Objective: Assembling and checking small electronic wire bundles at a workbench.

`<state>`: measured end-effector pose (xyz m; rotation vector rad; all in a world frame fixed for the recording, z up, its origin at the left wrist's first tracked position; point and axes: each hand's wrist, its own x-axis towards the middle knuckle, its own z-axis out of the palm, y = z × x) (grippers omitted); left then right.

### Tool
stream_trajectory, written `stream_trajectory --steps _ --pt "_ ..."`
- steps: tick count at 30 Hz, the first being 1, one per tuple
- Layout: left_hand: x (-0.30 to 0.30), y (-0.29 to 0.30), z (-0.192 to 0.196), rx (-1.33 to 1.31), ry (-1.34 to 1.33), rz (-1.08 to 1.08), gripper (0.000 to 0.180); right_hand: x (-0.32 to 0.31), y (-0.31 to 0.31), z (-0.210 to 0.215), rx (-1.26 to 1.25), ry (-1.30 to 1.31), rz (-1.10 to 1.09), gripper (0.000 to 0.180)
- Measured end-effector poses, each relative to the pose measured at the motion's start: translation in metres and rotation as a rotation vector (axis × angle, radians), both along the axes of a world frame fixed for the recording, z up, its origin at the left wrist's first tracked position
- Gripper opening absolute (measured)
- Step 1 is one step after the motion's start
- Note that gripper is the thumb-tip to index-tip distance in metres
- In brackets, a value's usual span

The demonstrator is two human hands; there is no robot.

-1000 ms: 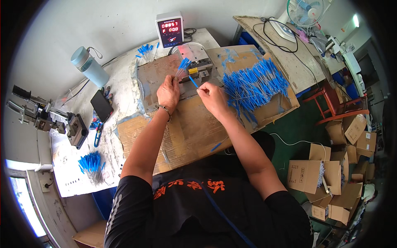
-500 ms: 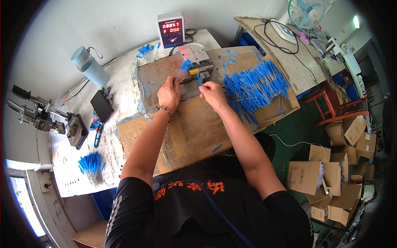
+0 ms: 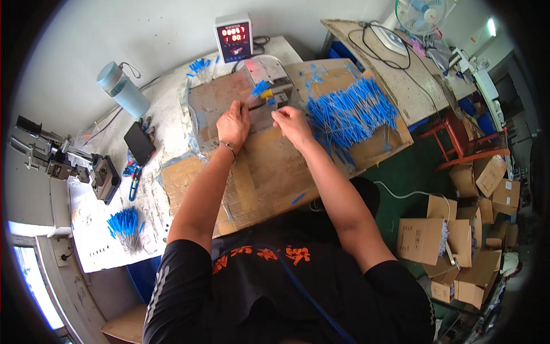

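Note:
My left hand is closed around the thin wires of a small bunch of blue-tipped wires, whose blue ends fan out beyond the fingers. Close by on the right, my right hand is pinched at the front of a small metal machine. Just beyond its fingertips a single blue tip shows at the machine's block, beside a yellow part. The wire below that tip is too fine to make out clearly. A large heap of blue-tipped wires lies right of my right hand.
A counter box with a lit red display stands behind the machine. Cardboard covers the near table. At left are a light-blue bottle, a phone, a lever press and another wire bunch. Cartons sit on the floor at right.
The blue tip at my right fingertips has gone from standing out plainly to sitting lower against the machine's block. The red display has changed. My left hand keeps its bunch.

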<state>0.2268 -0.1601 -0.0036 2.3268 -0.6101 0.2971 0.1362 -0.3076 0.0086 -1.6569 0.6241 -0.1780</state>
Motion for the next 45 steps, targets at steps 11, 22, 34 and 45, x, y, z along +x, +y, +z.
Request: stream_trajectory --steps 11,22,34,45 --pt "0.017 -0.008 0.003 0.11 -0.066 -0.05 0.019 -0.147 -0.021 0.033 -0.835 -0.174 0.218 0.01" --pt "-0.002 0.012 -0.008 0.148 -0.184 -0.098 0.013 -0.184 0.008 0.016 -1.313 -0.181 0.419 0.005" --pt "0.004 0.001 -0.001 0.058 -0.142 -0.097 0.011 -0.187 -0.014 0.023 -1.234 -0.258 0.58 0.005" --pt "0.006 0.002 0.007 -0.02 0.096 0.025 0.022 -0.185 -0.021 0.024 -1.373 -0.346 0.573 0.005"
